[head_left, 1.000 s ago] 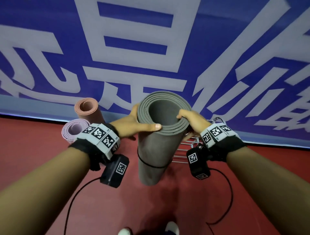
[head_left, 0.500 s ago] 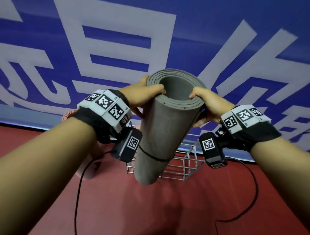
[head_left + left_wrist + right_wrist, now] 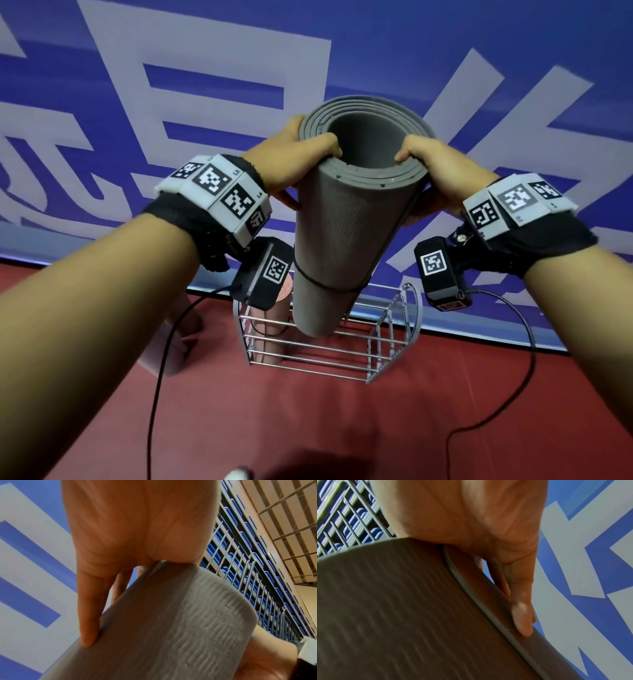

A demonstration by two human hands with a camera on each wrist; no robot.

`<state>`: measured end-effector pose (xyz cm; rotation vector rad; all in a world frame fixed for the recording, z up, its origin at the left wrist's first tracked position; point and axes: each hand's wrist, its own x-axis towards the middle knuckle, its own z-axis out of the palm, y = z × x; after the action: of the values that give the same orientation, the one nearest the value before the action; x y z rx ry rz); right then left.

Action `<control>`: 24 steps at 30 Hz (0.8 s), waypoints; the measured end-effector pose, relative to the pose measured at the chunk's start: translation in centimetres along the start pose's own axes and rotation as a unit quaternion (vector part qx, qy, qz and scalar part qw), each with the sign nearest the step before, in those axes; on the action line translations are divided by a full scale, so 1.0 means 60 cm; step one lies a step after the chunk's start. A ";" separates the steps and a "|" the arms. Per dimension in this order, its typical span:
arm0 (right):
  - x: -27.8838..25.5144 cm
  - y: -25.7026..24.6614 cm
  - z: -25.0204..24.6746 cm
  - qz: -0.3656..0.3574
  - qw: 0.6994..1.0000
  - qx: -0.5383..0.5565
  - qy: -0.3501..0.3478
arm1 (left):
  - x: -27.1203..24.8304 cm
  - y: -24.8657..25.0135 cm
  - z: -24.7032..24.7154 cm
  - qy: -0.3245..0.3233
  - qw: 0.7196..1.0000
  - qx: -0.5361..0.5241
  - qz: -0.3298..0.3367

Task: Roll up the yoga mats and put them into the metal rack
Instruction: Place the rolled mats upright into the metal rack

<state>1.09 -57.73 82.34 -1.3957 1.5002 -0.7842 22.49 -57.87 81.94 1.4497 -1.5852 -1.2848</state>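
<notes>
The silver wire metal rack point(image 3: 342, 346) holds a rolled salmon-pink yoga mat point(image 3: 274, 325) at its left end. Your left hand point(image 3: 291, 157) and right hand point(image 3: 435, 168) grip the rolled grey foam yoga mat point(image 3: 342, 233) at its top rim, thumbs hooked inside, its lower end above the rack.

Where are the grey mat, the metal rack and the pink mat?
grey mat point(image 3: 342, 233): head view, ribbed side of the roll.
metal rack point(image 3: 329, 356): head view, front wire bars.
pink mat point(image 3: 270, 318): head view, side inside the rack.

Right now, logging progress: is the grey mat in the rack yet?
Not yet. Both hands hold the grey mat upright by its top rim, its bottom end hanging above the metal rack.
</notes>
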 end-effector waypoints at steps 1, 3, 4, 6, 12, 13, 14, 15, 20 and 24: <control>0.008 0.005 -0.001 0.003 1.000 0.000 0.001 | 0.009 -0.003 0.003 -0.002 1.000 0.000 0.001; 0.025 0.018 0.000 0.009 1.000 0.002 0.008 | 0.027 -0.012 0.009 -0.009 1.000 0.006 0.004; 0.033 0.025 0.001 0.012 1.000 0.006 0.016 | 0.037 -0.017 0.012 -0.013 1.000 0.010 0.006; 0.053 0.043 0.004 0.026 0.999 0.008 0.033 | 0.061 -0.030 0.017 -0.021 1.000 0.016 0.009; 0.116 0.086 0.014 0.070 0.997 0.007 0.044 | 0.136 -0.077 0.024 -0.050 0.999 0.018 0.004; 0.127 0.087 0.013 0.071 0.996 0.010 0.049 | 0.150 -0.080 0.023 -0.051 0.999 0.017 0.006; 0.137 0.086 0.012 0.073 0.996 0.012 0.053 | 0.165 -0.081 0.020 -0.052 0.998 0.017 0.009; 0.147 0.085 0.010 0.076 0.996 0.012 0.053 | 0.178 -0.082 0.018 -0.055 0.998 0.017 0.011; 0.181 0.082 -0.003 0.088 0.995 0.006 0.048 | 0.230 -0.079 0.009 -0.075 0.997 0.022 0.017; 0.204 0.084 -0.010 0.091 0.995 0.011 0.048 | 0.251 -0.074 0.006 -0.090 0.995 0.028 0.016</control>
<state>-0.75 -69.00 75.61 -1.1988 1.6623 -0.7598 20.76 -71.99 75.28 1.3680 -1.7685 -1.3954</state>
